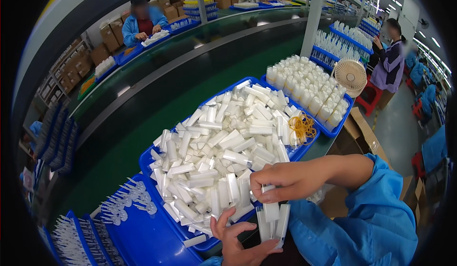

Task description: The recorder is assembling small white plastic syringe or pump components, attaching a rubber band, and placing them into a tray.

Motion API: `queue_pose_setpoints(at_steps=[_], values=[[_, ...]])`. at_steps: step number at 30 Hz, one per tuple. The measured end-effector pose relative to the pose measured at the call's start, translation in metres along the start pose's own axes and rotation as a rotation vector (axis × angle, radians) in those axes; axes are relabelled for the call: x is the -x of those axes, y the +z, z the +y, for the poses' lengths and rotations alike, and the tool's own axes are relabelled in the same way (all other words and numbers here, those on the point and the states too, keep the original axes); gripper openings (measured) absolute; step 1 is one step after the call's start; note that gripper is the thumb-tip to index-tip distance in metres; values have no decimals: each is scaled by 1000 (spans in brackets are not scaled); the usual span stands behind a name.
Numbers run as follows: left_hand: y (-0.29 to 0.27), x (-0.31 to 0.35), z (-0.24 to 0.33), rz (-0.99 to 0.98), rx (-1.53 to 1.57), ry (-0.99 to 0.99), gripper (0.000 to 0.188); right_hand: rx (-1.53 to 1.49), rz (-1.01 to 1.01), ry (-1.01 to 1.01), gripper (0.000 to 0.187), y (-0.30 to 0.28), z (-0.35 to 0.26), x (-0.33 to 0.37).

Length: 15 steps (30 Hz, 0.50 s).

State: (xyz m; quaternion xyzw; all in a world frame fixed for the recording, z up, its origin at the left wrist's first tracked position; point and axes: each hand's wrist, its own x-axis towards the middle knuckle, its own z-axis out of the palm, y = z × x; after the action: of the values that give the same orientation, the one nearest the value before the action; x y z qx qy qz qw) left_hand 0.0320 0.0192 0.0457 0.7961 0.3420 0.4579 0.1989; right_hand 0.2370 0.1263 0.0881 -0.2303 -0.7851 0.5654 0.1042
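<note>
My left hand (243, 247) supports a small bundle of white tube-like plastic pieces (283, 222) from below. Its thumb presses near their lower ends, while other fingers are spread to the left. Above it, my right hand (297, 180) pinches one more white piece (271, 211), held upright against the bundle. Just beyond both hands, a blue tray (145, 160) is heaped with loose pieces of the same kind, lying in all directions. Yellow rubber bands (302, 127) lie in a tangle at that tray's right corner.
A second blue tray (351, 105) holds upright bundles, beside a round beige fan (350, 77). At lower left, a blue tray (152, 240) carries clear-based white parts (124, 201). A green conveyor (114, 135) runs behind; an opened cardboard box (364, 132) stands right. Other people work farther off.
</note>
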Motion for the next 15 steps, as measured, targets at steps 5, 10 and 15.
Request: queue_pose_setpoints(at_steps=[5, 10, 15], values=[[5, 3, -4, 19, -98, 35, 27, 310, 139, -109, 15, 14, 3, 4], [12, 12, -13, 181, -157, 27, 47, 173, 66, -158, 14, 25, 0, 6], [29, 7, -14, 406, 137, -77, 69, 233, 120, -178, 8, 38, 7, 9]])
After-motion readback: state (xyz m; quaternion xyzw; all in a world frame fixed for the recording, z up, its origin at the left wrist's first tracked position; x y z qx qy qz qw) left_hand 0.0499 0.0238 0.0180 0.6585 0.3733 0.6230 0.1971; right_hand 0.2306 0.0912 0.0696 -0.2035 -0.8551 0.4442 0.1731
